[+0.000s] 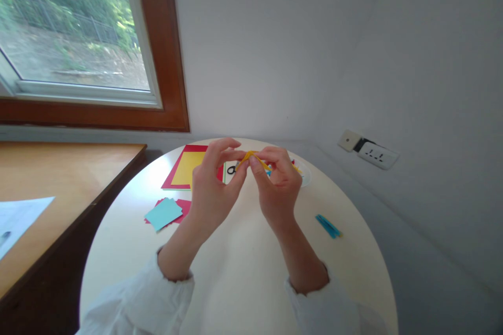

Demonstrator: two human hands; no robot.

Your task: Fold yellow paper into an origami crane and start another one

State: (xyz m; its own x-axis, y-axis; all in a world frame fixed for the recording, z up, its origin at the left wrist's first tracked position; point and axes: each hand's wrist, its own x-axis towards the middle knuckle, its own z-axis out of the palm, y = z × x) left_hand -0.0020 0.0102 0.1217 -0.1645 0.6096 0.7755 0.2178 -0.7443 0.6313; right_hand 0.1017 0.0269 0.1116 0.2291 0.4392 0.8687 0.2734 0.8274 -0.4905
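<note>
Both my hands are raised above the round white table [236,272], fingertips meeting. My left hand [214,188] and my right hand [277,186] pinch a small folded piece of yellow paper [251,157] between thumbs and fingers. Black scissors [231,169] lie on the table just behind my left fingers, mostly hidden. A folded blue paper strip [328,226] lies to the right of my right wrist.
Red and yellow sheets [184,167] lie stacked at the table's back left; a light blue square over red pieces [164,213] sits nearer. A wooden desk [58,178] with white paper stands left, under a window. Wall sockets [377,154] are at right.
</note>
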